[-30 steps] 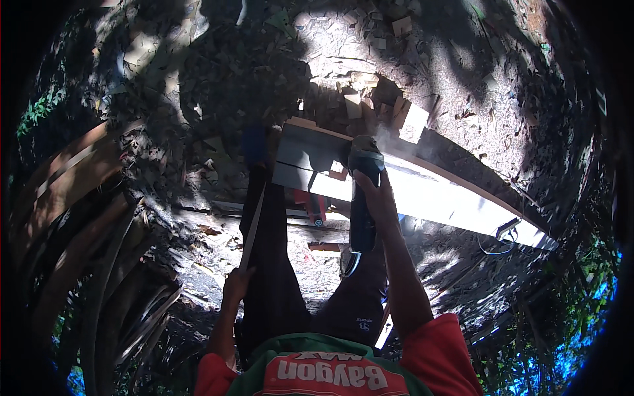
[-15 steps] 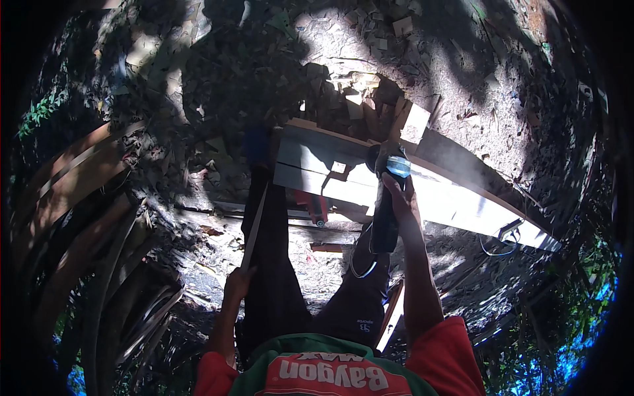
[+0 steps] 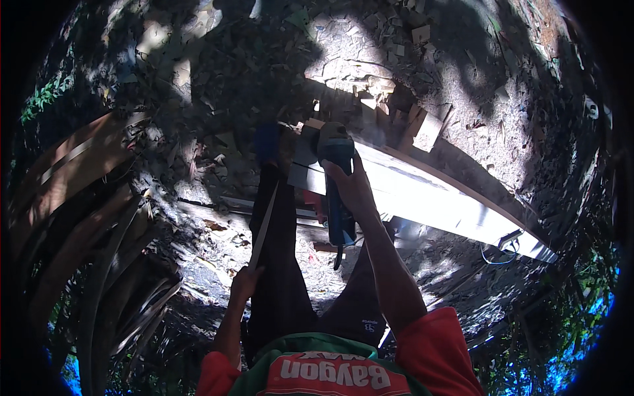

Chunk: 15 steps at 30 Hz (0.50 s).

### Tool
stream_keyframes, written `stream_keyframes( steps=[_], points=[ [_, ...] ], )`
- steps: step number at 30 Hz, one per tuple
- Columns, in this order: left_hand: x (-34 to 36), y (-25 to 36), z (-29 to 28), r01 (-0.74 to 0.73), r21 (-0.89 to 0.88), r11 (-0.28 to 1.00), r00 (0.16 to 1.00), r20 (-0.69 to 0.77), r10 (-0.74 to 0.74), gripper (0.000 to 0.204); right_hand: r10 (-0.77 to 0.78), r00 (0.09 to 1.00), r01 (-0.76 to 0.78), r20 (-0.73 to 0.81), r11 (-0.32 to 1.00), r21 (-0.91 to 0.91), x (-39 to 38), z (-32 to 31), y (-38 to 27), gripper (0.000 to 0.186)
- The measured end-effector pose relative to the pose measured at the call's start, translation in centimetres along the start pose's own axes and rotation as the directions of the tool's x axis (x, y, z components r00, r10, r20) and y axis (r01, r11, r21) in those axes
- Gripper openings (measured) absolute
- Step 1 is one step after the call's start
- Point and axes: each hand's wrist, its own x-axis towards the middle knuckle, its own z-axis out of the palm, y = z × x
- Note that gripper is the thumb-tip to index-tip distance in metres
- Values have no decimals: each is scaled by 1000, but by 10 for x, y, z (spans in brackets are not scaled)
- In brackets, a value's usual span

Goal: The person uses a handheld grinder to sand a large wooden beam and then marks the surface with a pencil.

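Observation:
My right hand [image 3: 350, 188] grips the body of a teal power tool, apparently a grinder [image 3: 338, 211], whose head rests on or just over the left part of a long pale board [image 3: 429, 191]. Much of the board is washed out by sunlight. My left hand [image 3: 244, 280] is closed on a thin light strip [image 3: 264, 228], which runs forward along my left leg. Under the board, beside the tool, a red object [image 3: 314, 204] is partly hidden. A metal fitting with a looped wire [image 3: 508, 241] lies at the board's right end.
Wood offcuts [image 3: 422, 129] lie beyond the board among leaves and chips on the dirt ground. Large dried fronds or planks [image 3: 79, 165] pile up at the left. A blue shoe [image 3: 265, 142] is beside the board's left end. Green foliage [image 3: 574, 310] lines the lower right.
After shifting right half a second ago, my right hand has moved left with the tool, toward the board's left end. My left hand has shifted slightly right, still holding the strip.

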Motion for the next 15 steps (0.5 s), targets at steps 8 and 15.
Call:
stream_keyframes(
  steps=[8, 15],
  points=[
    [-4, 8, -5, 23, -37, 999, 1000, 20, -22, 75, 68, 992, -67, -104, 998, 14, -13, -41, 16, 86],
    [3, 1, 0, 17, 11, 1000, 1000, 26, -17, 75, 10, 956, -14, -294, 1000, -13, -33, -88, 46, 63]
  ],
)
